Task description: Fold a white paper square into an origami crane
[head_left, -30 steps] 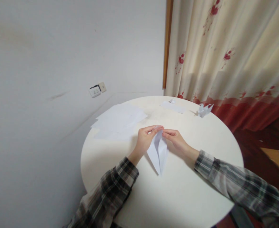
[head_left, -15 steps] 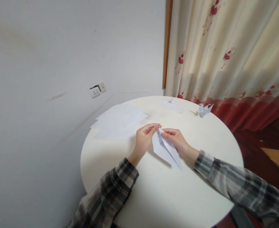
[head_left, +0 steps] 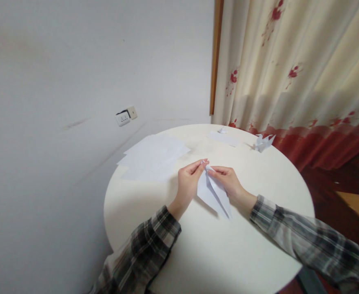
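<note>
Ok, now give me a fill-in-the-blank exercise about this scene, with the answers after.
1. The folded piece between the left hand and right hand is made of ____.
2. In the picture, the overlapping sheets lie to the ____ of the larger folded bird.
3. Both sleeves have a ____ pattern.
4. The bottom band of the curtain is ____.
Answers: paper; left; plaid; red.

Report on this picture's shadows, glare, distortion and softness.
In the head view, a soft shadow lies on the table left of the left hand; in the head view, no harsh glare, though the sheets nearly blend into the white tabletop; in the head view, the right sleeve looks stretched toward the edge, and small details look soft.
</note>
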Motion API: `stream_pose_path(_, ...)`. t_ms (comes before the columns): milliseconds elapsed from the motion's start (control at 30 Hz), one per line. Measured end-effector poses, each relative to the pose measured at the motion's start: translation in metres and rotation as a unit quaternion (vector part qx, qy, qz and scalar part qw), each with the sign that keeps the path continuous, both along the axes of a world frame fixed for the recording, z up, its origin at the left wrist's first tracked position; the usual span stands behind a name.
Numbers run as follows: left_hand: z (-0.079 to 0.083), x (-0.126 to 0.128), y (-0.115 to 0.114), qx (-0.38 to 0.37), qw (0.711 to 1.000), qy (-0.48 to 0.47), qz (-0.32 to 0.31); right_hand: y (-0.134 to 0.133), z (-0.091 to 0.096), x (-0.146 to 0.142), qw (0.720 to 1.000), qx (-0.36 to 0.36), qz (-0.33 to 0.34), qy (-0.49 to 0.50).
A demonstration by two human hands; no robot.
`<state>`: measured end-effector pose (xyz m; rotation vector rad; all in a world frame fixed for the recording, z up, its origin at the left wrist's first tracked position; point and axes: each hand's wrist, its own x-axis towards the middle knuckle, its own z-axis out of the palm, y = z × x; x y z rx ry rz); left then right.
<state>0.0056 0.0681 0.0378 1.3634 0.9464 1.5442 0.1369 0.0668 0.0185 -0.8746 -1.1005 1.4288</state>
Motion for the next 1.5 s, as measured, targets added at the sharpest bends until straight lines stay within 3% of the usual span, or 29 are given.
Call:
stream_pose_path(667, 0.007, 0.000, -0.002, -0.026, 0.998, -0.051, -0.037, -0.002, -0.001, -0.002, 1.000, 0.011, 0.012, 0.007)
stream_pose_path(1000, 0.009, -0.001, -0.003, -0.019, 0.999, -0.029, -0.025, 0.000, -0.006, -0.002, 1.000, 0.014, 0.014, 0.004)
stream_pose_path(1500, 0.007, -0.004, 0.001, -0.003, 1.000, -0.008, -0.005, -0.008, 0.007, -0.005, 0.999, 0.005, 0.026, 0.026)
